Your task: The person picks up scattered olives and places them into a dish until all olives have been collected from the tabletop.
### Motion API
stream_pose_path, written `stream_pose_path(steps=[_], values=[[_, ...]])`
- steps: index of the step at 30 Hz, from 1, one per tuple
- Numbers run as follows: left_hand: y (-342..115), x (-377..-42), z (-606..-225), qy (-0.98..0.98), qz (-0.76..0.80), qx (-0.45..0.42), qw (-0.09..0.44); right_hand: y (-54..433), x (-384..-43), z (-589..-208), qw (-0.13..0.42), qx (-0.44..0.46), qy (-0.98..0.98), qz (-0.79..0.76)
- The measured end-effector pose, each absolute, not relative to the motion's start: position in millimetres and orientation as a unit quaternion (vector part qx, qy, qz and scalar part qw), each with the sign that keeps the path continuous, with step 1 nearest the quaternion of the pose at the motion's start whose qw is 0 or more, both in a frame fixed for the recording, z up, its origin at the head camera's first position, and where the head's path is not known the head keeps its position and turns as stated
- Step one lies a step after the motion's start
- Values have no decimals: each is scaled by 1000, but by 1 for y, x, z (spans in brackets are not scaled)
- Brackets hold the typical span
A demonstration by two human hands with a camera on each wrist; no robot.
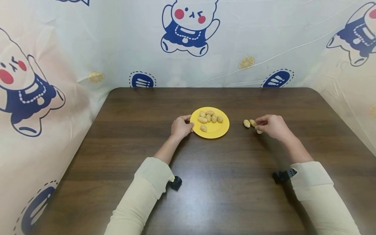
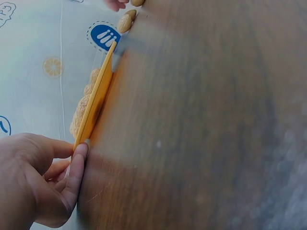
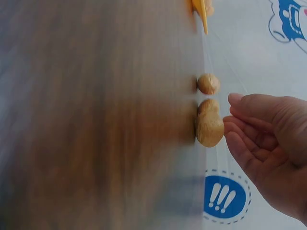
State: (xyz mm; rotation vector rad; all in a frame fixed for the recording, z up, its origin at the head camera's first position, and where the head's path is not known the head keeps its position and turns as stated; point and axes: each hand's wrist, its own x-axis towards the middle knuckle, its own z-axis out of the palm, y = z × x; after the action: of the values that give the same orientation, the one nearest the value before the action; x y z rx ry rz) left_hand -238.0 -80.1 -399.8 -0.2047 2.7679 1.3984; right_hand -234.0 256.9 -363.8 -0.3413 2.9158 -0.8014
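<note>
Left hand (image 1: 181, 128) is pinching the yellow plate (image 1: 215, 131) by its rim; 7 peanuts (image 1: 202, 119) are sitting on it. Right hand (image 1: 273, 126) is hovering beside 3 loose peanuts (image 1: 246, 123) on the table (image 1: 223, 182), gripping nothing. Risk: off-centre pinch sending those rolling; left hand lifting, tipping plate.

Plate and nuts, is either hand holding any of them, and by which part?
The left hand pinches the plate by its left rim. The right hand is close to the loose nuts but appears to hold none.
</note>
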Motion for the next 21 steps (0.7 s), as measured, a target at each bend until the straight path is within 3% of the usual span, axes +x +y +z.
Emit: stream_pose_path(steps=[11, 21], values=[[-81, -239, -400, 890, 450, -69, 21, 276, -230, -366, 60, -77, 966, -240], [-82, -239, -401, 893, 447, -58, 18, 276, -235, -370, 80, -99, 964, -235]])
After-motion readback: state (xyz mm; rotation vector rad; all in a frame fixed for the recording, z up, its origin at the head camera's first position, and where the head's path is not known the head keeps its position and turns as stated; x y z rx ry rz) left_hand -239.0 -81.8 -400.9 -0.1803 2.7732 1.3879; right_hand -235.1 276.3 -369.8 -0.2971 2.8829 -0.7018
